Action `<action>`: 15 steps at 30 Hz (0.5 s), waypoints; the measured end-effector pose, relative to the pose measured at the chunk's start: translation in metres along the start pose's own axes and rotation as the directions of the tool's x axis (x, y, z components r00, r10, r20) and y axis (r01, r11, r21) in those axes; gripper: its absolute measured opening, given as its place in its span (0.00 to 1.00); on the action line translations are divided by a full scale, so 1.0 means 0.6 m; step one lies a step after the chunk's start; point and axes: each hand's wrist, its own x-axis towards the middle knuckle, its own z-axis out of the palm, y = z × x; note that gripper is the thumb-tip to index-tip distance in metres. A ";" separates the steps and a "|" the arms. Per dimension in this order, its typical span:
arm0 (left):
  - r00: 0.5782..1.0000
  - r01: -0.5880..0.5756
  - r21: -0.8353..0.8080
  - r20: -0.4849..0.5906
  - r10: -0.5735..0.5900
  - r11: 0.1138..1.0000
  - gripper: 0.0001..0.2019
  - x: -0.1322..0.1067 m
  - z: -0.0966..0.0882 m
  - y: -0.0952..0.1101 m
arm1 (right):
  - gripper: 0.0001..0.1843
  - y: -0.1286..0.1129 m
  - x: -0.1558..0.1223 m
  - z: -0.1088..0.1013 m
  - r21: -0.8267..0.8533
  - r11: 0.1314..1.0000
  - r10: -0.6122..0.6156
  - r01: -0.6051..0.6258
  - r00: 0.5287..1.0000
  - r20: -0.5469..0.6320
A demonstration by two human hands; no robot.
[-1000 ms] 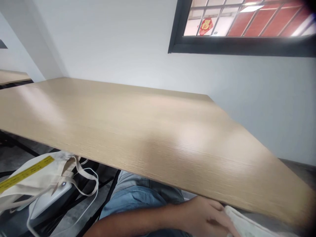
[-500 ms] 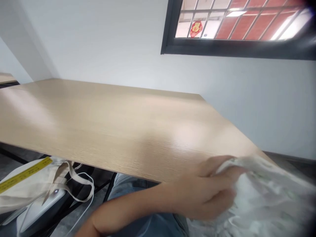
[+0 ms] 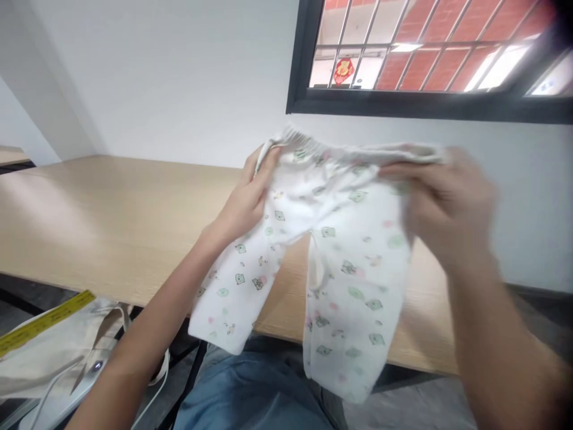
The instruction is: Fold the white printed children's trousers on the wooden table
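A pair of small white trousers (image 3: 353,239) with green and pink printed figures hangs in front of me, waistband up. Its gathered elastic waistband stretches between my two hands. My left hand (image 3: 253,200) is closed on the left end of the waistband, thumb in front. At the other end my right hand (image 3: 452,203), smeared by motion, grips the waistband. Both trouser legs dangle apart over the front edge of the wooden table (image 3: 134,227).
A cream cloth bag (image 3: 49,340) with a yellow strip (image 3: 49,319) lies at the lower left, beside a white cable. My knees in blue jeans (image 3: 250,394) are below the table edge. Behind the table stands a white wall with a barred window (image 3: 403,101).
The trousers, bunched and blurred at the lower right before, have come up to the middle and hang spread out. Both hands now hold the waistband; only one hand showed earlier.
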 end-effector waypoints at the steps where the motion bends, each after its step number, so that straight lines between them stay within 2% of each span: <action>1: 0.999 0.037 0.004 0.025 -0.037 0.999 0.30 -0.005 0.009 -0.028 | 0.18 0.005 0.007 0.022 0.046 0.999 -0.019 0.019 1.000 0.004; 3: 0.985 0.132 0.040 0.106 -0.135 0.990 0.32 -0.019 0.030 -0.074 | 0.20 0.023 0.006 0.072 0.112 0.993 0.009 -0.020 0.995 0.102; 5: 0.948 0.223 0.108 0.207 -0.241 0.969 0.33 -0.036 0.053 -0.107 | 0.23 0.046 -0.011 0.119 0.109 0.986 0.096 -0.130 0.956 0.276; 8: 0.885 0.282 0.183 0.330 -0.329 0.942 0.32 -0.062 0.078 -0.138 | 0.25 0.073 -0.055 0.168 0.058 0.971 0.167 -0.233 0.828 0.536; 11: 0.823 0.309 0.228 0.422 -0.379 0.924 0.32 -0.086 0.092 -0.162 | 0.27 0.085 -0.097 0.196 -0.037 0.955 0.228 -0.294 0.652 0.723; 13: 0.769 0.343 0.281 0.464 -0.440 0.896 0.28 -0.100 0.098 -0.177 | 0.27 0.089 -0.119 0.211 -0.157 0.950 0.286 -0.271 0.548 0.786; 15: 0.720 0.375 0.343 0.478 -0.503 0.862 0.22 -0.110 0.104 -0.187 | 0.26 0.094 -0.133 0.225 -0.244 0.947 0.320 -0.210 0.511 0.798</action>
